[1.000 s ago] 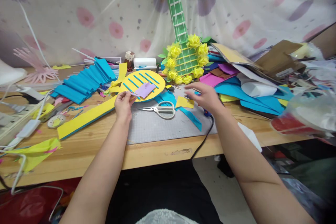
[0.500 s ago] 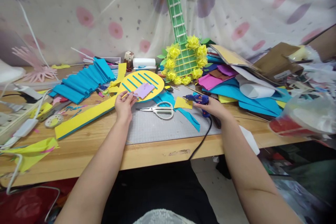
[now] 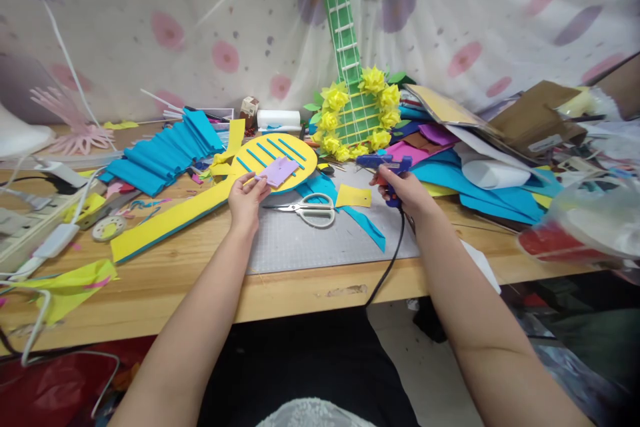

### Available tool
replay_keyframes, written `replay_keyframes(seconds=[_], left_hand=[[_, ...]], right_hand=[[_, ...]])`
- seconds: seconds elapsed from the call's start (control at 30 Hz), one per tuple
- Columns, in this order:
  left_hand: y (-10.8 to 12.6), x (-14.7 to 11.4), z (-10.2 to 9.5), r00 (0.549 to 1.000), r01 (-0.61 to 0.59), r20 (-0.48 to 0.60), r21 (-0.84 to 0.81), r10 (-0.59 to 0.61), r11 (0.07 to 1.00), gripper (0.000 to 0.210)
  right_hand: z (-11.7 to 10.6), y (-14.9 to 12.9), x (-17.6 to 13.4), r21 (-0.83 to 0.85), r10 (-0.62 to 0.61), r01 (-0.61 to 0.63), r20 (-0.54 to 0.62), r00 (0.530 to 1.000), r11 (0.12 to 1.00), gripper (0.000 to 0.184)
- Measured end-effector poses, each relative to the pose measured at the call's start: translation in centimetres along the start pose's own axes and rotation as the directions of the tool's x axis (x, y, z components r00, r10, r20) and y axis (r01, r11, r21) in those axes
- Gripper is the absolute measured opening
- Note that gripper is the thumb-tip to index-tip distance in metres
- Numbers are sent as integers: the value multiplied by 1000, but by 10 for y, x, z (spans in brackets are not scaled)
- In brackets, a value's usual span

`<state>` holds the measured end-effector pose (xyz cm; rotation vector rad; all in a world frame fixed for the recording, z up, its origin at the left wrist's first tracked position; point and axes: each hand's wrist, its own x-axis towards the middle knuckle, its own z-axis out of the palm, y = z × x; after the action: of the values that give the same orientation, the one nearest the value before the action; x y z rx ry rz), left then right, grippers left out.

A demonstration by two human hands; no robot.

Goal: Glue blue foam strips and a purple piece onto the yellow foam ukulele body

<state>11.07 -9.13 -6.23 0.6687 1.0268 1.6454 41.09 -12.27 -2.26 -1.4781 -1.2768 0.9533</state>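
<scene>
My right hand (image 3: 403, 188) is wrapped round the handle of a blue hot glue gun (image 3: 384, 163), which points left above the grey cutting mat (image 3: 295, 250). Thumb and fingers of my left hand (image 3: 246, 199) are pinched together at the near edge of a purple paper piece (image 3: 280, 171); whatever sits between the fingertips is too small to make out. That purple piece lies over a yellow guitar-shaped cutout (image 3: 173, 221) with blue strips on its round body. Between my hands are white-handled scissors (image 3: 316, 211), a yellow paper piece (image 3: 353, 196) and a blue scrap (image 3: 367, 227).
A green paper guitar (image 3: 345, 47) with yellow flowers leans at the back. Pleated blue paper (image 3: 165, 155) lies left, near a power strip (image 3: 23, 227). Stacked coloured paper (image 3: 485, 180) and a plastic tub (image 3: 563, 240) crowd the right. The gun's black cord (image 3: 393, 260) hangs over the table edge.
My right hand has drawn the glue gun slightly up and away from the yellow paper piece. My left fingertips have shifted a little right toward the purple piece. The view has drifted slightly.
</scene>
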Motion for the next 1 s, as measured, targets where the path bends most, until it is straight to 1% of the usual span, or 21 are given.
replay_keyframes(seconds=[0.07, 0.13, 0.2, 0.27, 0.37, 0.47, 0.63, 0.77, 1.0], left_hand=[[-2, 0, 1, 1000, 5, -8, -8, -5, 1000, 35], [-2, 0, 1, 1000, 11, -18, -4, -11, 1000, 37], [-2, -1, 0, 1000, 13, -23, 11, -13, 1000, 39], [-2, -1, 0, 1000, 7, -18, 30, -7, 1000, 39], [-2, -1, -1, 1000, -16, -4, 47, 16, 999, 39], [-2, -1, -1, 999, -39, 6, 56, 38, 998, 39], [-2, 0, 0, 999, -51, 14, 47, 51, 998, 40], [-2, 0, 0, 999, -49, 22, 57, 48, 997, 41], [-3, 0, -1, 998, -55, 14, 59, 54, 997, 40]], right_hand=[[11, -14, -5, -57, -34, 44, 159, 987, 997, 40], [26, -28, -10, -103, -58, 92, 290, 955, 990, 39], [44, -41, -12, -148, -71, 133, 366, 928, 980, 40], [60, -52, -13, -206, -67, 162, 405, 912, 965, 40], [78, -63, -13, -275, -78, 197, 391, 917, 941, 38], [85, -67, -12, -313, -103, 230, 373, 922, 922, 36], [89, -63, -10, -370, -98, 245, 374, 922, 896, 37], [91, -60, -7, -404, -116, 271, 369, 922, 874, 39], [92, -62, -7, -423, -110, 267, 361, 926, 866, 37]])
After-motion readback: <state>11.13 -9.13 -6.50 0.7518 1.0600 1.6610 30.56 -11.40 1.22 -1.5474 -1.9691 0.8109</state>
